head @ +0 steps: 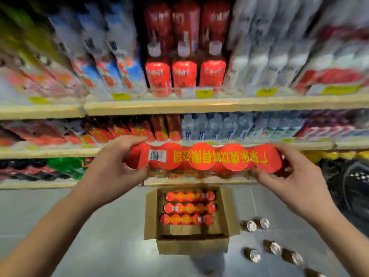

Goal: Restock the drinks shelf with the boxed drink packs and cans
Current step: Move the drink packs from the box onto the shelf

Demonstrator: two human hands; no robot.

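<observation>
Red drink pack (pixel 203 156), gripped at either end by left hand (pixel 117 162) and right hand (pixel 283 176). Below the hands, a cardboard box (pixel 151 214) holds three more packs (pixel 189 208); cans (pixel 274 247) lie under the right hand. The shelves (pixel 199 106) beyond look mostly full, so roughly midway.

I hold a long red drink pack (pixel 203 158) level between my left hand (pixel 117 162) and right hand (pixel 285 172), its yellow lettering upside down, before the drinks shelf (pixel 199 105). Three more red packs (pixel 189 207) lie in the open cardboard box (pixel 229 212) below, with silver-topped cans (pixel 273 247) on the floor to its right.
</observation>
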